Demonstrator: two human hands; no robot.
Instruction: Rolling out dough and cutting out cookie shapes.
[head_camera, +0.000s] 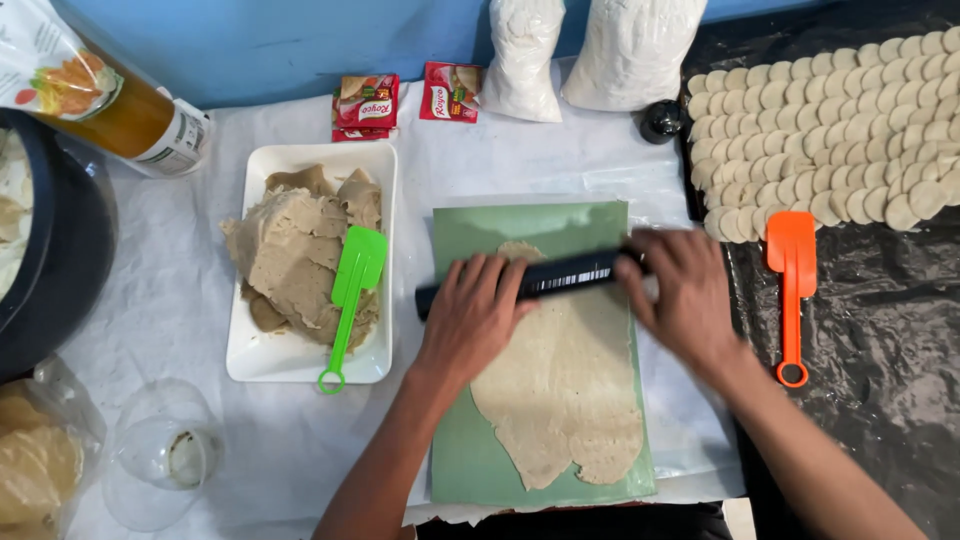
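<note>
a dark cylindrical roller (545, 277) lies crosswise on a flattened sheet of pale dough (565, 380), near the sheet's far end, and the dough rests on a green mat (470, 450) in the middle of the white-covered table (180, 300). the left hand (472, 315) presses palm-down on the roller's left part with fingers spread flat over it, and the right hand (680, 295) presses on its right end the same way, fingers extended rather than curled around it. just left of the mat sits a white rectangular tray (250, 365) heaped with a lump of the same dough (295, 250), a green plastic spatula (350, 295) lying across it. to the right, an orange spatula (792, 290) rests on black plastic sheeting (880, 350) beside rows of small round dough discs (830, 130). beyond the mat stand two white bags of flour (590, 50) and two red sachets (410, 98); an upturned clear glass (160, 455) sits near the left edge.
</note>
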